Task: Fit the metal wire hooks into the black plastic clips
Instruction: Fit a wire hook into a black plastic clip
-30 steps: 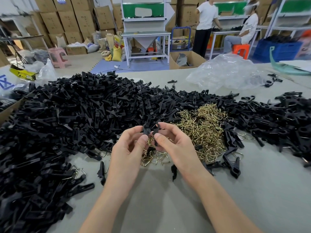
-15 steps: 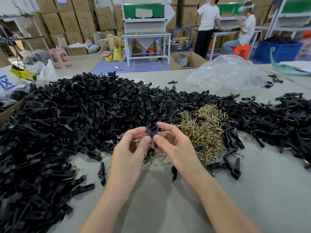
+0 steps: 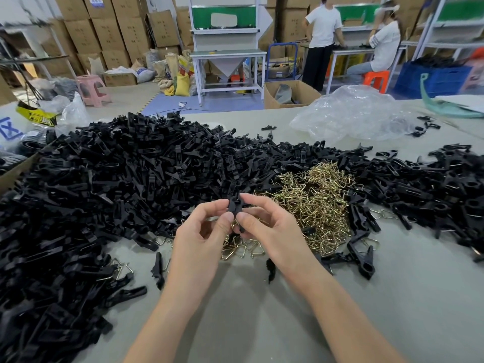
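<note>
Over the tabletop near its front edge, the left hand and right hand each pinch one clip between thumb and forefinger, its long axis pointing away; any hook in it is hidden. The hooks lie just beyond, nearer the right hand; loose clips spread farther left

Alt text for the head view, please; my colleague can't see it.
The left hand and right hand pinch one small black plastic clip above a grey table. A heap of brass-coloured metal wire hooks lies beyond, flanked by piles of black plastic clips.
</note>
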`<state>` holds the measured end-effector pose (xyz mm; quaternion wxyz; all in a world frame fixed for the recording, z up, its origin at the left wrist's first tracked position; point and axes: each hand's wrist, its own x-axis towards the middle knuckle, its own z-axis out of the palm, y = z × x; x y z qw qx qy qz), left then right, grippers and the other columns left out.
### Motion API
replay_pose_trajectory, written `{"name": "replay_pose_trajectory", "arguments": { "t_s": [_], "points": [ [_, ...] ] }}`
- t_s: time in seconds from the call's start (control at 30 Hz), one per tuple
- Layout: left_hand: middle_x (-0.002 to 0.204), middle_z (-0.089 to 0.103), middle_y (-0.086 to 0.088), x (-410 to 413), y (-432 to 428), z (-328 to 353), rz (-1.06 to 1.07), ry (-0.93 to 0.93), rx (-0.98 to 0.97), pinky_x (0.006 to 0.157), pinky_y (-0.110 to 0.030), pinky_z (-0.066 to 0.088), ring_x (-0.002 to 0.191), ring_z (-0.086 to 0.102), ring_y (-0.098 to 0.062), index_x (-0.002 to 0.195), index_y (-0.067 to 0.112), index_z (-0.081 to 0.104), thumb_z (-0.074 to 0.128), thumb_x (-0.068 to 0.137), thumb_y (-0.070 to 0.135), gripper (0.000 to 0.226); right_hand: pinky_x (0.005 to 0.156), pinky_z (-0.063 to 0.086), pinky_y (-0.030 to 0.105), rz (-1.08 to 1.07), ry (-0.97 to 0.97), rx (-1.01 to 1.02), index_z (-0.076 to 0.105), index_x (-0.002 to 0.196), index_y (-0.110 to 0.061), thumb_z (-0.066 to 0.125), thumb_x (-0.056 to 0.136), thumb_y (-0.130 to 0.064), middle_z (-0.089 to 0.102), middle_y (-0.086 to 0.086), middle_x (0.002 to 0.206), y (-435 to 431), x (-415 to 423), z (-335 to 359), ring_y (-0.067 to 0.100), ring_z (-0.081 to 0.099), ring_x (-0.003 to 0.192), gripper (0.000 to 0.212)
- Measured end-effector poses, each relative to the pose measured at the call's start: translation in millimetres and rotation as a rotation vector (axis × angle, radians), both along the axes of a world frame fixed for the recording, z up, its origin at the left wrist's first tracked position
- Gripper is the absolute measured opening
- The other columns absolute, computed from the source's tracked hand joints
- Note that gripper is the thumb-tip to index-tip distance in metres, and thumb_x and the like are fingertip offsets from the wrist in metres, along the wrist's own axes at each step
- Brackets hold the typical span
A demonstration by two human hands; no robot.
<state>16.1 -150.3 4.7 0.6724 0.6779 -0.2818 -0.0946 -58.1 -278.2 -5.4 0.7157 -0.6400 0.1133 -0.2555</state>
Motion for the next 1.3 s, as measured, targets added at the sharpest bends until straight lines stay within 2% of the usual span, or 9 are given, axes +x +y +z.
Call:
{"name": "replay_pose_trajectory", "arguments": {
  "t_s": [0.33, 0.5, 0.63, 0.73, 0.8, 0.9, 1.03, 1.1, 1.3],
  "points": [
    [0.09, 0.075, 0.014, -3, 1, 2, 0.011, -0.042, 0.034, 0.07, -0.011, 0.051, 0.081, 0.07, -0.003, 0.104, 0.034, 0.07, 0.066, 0.096, 0.019, 0.017, 0.077, 0.059, 0.025, -0.013, -0.019, 0.026, 0.07, 0.112, -0.025, 0.067, 0.095, -0.011, 0.076, -0.003, 0.089, 0, -1, 2, 0.013, 0.072, 0.079, 0.022],
    [0.084, 0.072, 0.008, -6, 2, 4, 0.014, -0.065, 0.039, 0.067, -0.024, 0.051, 0.079, 0.064, -0.02, 0.101, 0.037, 0.072, 0.064, 0.096, 0.018, 0.02, 0.081, 0.059, 0.03, -0.029, -0.006, 0.055, 0.071, 0.108, -0.024, 0.069, 0.093, -0.018, 0.075, -0.003, 0.092, -3, -2, 3, 0.013, 0.069, 0.085, 0.016],
    [0.081, 0.072, 0.012, -7, 3, 8, 0.003, -0.104, 0.051, 0.063, -0.01, 0.047, 0.07, 0.062, -0.008, 0.099, 0.038, 0.072, 0.061, 0.098, 0.014, 0.027, 0.08, 0.059, 0.028, 0.028, 0.001, 0.0, 0.072, 0.114, -0.032, 0.066, 0.094, -0.021, 0.074, -0.009, 0.095, -3, -3, 4, 0.008, 0.068, 0.088, 0.023],
    [0.086, 0.074, 0.015, -7, 3, 8, -0.005, -0.101, 0.044, 0.064, -0.007, 0.046, 0.07, 0.064, 0.0, 0.102, 0.038, 0.072, 0.06, 0.099, 0.015, 0.026, 0.086, 0.06, 0.037, 0.025, -0.014, -0.01, 0.072, 0.107, -0.03, 0.068, 0.087, -0.029, 0.074, -0.009, 0.1, -3, -3, 5, 0.012, 0.068, 0.095, 0.021],
    [0.09, 0.074, 0.017, -5, 4, 4, 0.041, -0.103, 0.057, 0.067, -0.008, 0.048, 0.079, 0.068, 0.0, 0.106, 0.038, 0.07, 0.058, 0.101, 0.02, 0.022, 0.086, 0.06, 0.034, -0.025, -0.034, -0.019, 0.071, 0.107, -0.028, 0.068, 0.092, -0.023, 0.074, -0.005, 0.101, -5, -3, 5, 0.013, 0.068, 0.096, 0.016],
    [0.087, 0.071, 0.014, 4, 6, -6, 0.153, -0.249, 0.28, 0.066, -0.015, 0.047, 0.079, 0.063, -0.007, 0.105, 0.038, 0.067, 0.055, 0.101, 0.031, 0.014, 0.08, 0.059, 0.026, -0.122, -0.064, 0.047, 0.071, 0.109, -0.025, 0.068, 0.088, -0.028, 0.068, 0.015, 0.114, -10, -5, 6, 0.015, 0.066, 0.096, 0.021],
    [0.099, 0.062, 0.015, 9, 10, -14, 0.151, -0.618, 0.582, 0.088, -0.032, 0.045, 0.096, 0.054, -0.011, 0.106, 0.027, 0.069, 0.054, 0.098, 0.03, 0.018, 0.074, 0.057, 0.024, -0.21, -0.085, 0.153, 0.071, 0.108, -0.024, 0.068, 0.079, -0.035, 0.073, 0.005, 0.104, -16, -6, 7, 0.011, 0.066, 0.089, 0.032],
    [0.1, 0.059, 0.013, 9, 11, -15, 0.129, -0.674, 0.648, 0.089, -0.034, 0.043, 0.099, 0.051, -0.014, 0.108, 0.028, 0.069, 0.052, 0.096, 0.035, 0.022, 0.072, 0.056, 0.024, -0.223, -0.087, 0.16, 0.07, 0.108, -0.024, 0.068, 0.078, -0.035, 0.073, -0.003, 0.098, -17, -5, 7, 0.008, 0.065, 0.086, 0.032],
    [0.104, 0.052, 0.012, 7, 11, -19, 0.086, -0.745, 0.712, 0.086, -0.029, 0.038, 0.1, 0.046, -0.011, 0.115, 0.032, 0.067, 0.062, 0.095, 0.036, 0.022, 0.074, 0.057, 0.024, -0.225, -0.068, 0.157, 0.069, 0.11, -0.023, 0.067, 0.083, -0.032, 0.073, 0.0, 0.103, -17, -5, 6, 0.011, 0.066, 0.089, 0.029]
  ]
}}
